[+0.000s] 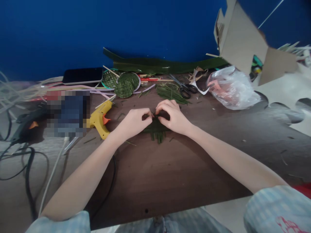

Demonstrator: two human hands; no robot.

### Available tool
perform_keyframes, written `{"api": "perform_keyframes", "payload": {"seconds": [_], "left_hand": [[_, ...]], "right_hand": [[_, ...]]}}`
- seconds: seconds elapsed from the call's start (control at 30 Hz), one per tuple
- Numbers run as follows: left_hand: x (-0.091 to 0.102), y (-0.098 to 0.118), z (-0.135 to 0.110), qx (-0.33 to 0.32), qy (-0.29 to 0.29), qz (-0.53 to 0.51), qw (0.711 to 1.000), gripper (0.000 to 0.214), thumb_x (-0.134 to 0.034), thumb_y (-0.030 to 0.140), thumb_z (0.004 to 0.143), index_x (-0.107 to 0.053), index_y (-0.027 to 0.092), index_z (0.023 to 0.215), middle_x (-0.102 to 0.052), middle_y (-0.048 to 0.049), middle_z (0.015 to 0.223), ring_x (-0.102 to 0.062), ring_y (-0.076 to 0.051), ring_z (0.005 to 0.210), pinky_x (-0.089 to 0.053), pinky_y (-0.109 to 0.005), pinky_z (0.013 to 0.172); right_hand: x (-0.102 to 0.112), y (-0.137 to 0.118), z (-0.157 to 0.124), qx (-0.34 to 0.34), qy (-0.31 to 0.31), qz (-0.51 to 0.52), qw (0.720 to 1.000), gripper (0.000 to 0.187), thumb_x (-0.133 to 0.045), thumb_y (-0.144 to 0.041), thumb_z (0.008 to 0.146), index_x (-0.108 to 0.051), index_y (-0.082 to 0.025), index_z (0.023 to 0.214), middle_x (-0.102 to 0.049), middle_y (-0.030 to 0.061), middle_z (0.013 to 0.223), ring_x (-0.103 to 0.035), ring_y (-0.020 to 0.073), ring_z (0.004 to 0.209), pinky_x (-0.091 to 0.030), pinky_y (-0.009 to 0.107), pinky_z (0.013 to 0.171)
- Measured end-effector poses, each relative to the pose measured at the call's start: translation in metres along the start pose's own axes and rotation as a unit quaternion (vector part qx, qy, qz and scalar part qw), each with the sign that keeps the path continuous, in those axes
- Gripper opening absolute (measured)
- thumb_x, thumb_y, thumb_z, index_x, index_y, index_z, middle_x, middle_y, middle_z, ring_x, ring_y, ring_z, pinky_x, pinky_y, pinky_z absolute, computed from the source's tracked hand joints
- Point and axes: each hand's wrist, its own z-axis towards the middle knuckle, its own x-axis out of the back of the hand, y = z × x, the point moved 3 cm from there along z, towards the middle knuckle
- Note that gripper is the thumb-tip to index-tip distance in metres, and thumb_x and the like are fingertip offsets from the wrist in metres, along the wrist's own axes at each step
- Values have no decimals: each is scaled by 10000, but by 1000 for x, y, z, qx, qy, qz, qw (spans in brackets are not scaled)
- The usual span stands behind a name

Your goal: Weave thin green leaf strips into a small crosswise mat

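Both of my hands meet over a small weave of green leaf strips (158,136) on the brown table, its loose ends sticking out toward me. My left hand (136,120) pinches the weave's far side, thumb against fingers. Close beside it, my right hand (173,117) curls its fingers and thumb onto the same strips. The hands hide the upper part of the weave. Just beyond my right hand lies a bundle of cut green leaf strips (170,91). Black-handled scissors (186,90) rest against it.
Left of my hands lies a yellow glue gun (100,118) near cables. Woven green discs (124,85) and a phone (82,75) sit behind. A long green leaf (165,65) runs along the blue wall. A plastic bag (233,89) and cut cardboard (243,38) stand at right.
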Motion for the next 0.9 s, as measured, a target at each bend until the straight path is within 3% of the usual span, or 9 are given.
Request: {"api": "perform_keyframes", "payload": {"seconds": [0.33,0.57,0.9], "left_hand": [[-1,-3,2,6,-7,-4,1000,184,-429,225,801,-597,174,747,-648,-3,749,-560,-141,691,-379,-244,648],[-1,-2,0,15,-25,-23,999,295,-469,439,838,-612,182,811,-656,-7,783,-568,-157,722,-382,-245,637],[-1,-5,1,13,-11,-10,1000,217,-497,338,816,-609,169,738,-658,-6,755,-574,-149,700,-390,-250,641]], "right_hand": [[4,-1,-2,24,16,48,998,107,-507,-122,733,-569,-202,770,-650,39,852,-528,211,916,-351,367,838],[7,-1,-3,8,41,79,996,135,-496,-100,726,-563,-205,778,-665,17,789,-572,184,816,-380,344,806],[4,0,-2,5,21,65,998,155,-575,-120,713,-553,-212,835,-659,20,833,-556,199,867,-382,361,824]]}}
